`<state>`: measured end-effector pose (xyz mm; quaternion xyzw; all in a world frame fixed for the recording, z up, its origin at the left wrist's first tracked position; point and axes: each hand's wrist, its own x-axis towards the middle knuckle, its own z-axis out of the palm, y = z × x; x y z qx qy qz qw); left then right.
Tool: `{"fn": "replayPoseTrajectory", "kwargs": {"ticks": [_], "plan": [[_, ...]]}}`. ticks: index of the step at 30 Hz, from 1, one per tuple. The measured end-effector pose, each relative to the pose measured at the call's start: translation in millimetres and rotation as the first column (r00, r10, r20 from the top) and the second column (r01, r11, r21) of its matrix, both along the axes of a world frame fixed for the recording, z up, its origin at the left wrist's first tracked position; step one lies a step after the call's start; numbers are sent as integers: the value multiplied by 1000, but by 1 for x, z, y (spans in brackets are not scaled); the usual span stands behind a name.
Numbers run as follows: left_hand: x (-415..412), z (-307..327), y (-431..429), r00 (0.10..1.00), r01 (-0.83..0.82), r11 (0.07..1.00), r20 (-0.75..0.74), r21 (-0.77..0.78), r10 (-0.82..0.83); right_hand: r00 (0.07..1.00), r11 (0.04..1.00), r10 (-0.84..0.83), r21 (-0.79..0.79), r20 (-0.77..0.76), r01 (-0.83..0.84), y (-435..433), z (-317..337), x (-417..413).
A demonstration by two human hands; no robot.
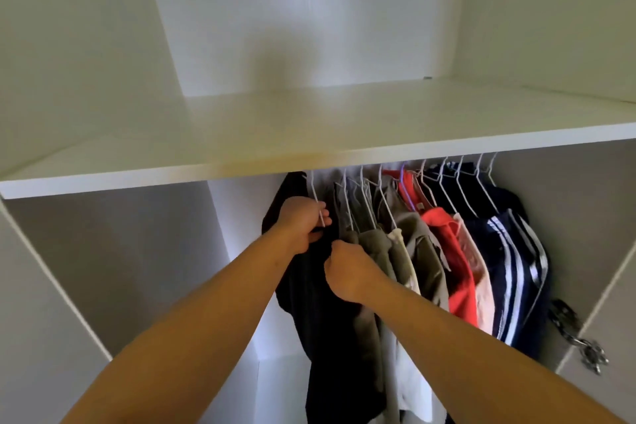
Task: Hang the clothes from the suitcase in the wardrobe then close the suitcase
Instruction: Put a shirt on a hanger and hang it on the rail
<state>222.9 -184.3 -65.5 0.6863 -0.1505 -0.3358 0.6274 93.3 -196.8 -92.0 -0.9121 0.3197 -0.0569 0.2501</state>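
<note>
Now left hand fingers grip white hanger; right hand pinches black garment, hanging lengthwise down.

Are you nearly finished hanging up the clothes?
Several clothes already hang under the shelf, like the red shirt and the navy striped garment. Now the left hand holds a white hanger while the right hand pinches the black garment on it. The suitcase is out of view, so closing it likely remains.

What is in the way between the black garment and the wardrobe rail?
Nothing visible. The right hand pinches the black garment, the left hand grips its hanger, whose hook runs up behind the shelf, which hides the rail. Grey clothes hang close on the right.
</note>
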Motion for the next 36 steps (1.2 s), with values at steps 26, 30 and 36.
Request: {"fn": "replayPoseTrajectory", "kwargs": {"ticks": [26, 30, 36], "plan": [[-48, -41, 135, 611, -175, 979, 791, 102, 27, 853, 980, 42, -187, 521, 65, 49, -28, -35], [-106, -65, 241, 499, -257, 961, 866, 99, 44, 828, 975, 215, -164, 518, -151, 117, -56, -54], [-225, -106, 432, 348, -568, 822, 913, 22, 216, 698, 762, 644, -179, 314, -623, 275, -107, -99]]}}
